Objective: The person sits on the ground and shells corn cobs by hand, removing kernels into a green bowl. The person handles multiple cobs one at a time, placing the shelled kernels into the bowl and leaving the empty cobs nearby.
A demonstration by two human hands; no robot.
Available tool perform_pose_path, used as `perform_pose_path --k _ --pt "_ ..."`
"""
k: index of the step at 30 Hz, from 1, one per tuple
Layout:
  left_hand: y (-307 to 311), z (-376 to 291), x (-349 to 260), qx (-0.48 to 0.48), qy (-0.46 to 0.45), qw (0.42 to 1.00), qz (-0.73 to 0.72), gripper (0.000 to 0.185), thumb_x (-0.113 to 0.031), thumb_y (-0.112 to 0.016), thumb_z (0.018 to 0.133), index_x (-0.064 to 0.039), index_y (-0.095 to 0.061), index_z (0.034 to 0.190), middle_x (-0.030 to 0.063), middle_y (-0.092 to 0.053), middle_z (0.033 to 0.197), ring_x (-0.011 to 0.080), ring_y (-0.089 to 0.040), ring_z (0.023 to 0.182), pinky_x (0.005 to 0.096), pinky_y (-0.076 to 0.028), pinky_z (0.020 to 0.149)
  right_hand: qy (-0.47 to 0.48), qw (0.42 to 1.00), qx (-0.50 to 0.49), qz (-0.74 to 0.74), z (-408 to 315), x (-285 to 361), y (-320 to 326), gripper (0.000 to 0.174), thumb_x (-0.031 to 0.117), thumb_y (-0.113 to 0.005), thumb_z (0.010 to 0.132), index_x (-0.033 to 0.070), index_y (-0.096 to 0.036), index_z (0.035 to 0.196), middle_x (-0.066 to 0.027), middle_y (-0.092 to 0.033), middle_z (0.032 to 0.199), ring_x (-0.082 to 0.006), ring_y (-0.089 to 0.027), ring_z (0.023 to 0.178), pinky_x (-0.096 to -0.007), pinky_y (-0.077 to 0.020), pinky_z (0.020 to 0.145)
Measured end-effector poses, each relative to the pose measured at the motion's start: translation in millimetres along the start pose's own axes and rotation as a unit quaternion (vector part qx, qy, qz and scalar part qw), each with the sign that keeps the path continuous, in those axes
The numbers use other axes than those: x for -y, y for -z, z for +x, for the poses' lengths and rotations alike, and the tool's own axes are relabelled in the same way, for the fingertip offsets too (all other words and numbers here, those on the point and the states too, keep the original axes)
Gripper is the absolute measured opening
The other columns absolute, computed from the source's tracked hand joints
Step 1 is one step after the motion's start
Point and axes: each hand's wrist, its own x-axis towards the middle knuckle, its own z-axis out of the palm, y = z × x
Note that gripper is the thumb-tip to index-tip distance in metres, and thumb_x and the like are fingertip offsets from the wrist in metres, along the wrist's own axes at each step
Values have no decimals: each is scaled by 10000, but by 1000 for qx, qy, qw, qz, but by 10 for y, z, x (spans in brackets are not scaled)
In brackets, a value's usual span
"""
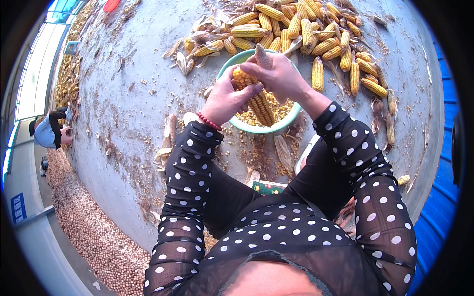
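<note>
My left hand (226, 97), with a red bead bracelet at its wrist, is closed around an ear of yellow corn (260, 107). Some kernels are off this ear, and its lower end points down into a pale green basin (284, 126). Across from it, my right hand (279, 76) holds a bare corn cob (263, 57) against the upper part of the ear. Both hands are over the basin, where loose yellow kernels (249, 119) lie. My right palm and some fingers are hidden.
A heap of corn ears (294, 27) lies beyond the basin, with single ears to its right. Husks (283, 153) and scattered kernels litter the concrete floor (122, 100). A long pile of cobs (92, 236) runs along the left, near another person (48, 129). Blue metal sheeting (442, 177) borders the right.
</note>
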Motion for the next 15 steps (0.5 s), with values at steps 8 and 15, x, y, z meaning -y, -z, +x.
perform_pose_path --k 8,15 --pt "-12 -7 45 -7 7 1000 15 452 -198 -711 864 -24 -475 1208 2 -604 795 47 -531 536 187 -415 458 -48 998 6 -40 8 12 34 397 403 -650 884 6 -653 860 -28 -589 612 -108 -538 558 -285 -463 554" --pt "-16 -3 54 -18 -3 999 29 418 -192 -713 857 -22 -494 1169 4 -602 776 49 -535 533 188 -419 455 -15 999 41 32 -20 -17 21 424 428 -667 871 4 -649 893 -42 -621 740 -94 -543 660 -279 -461 618"
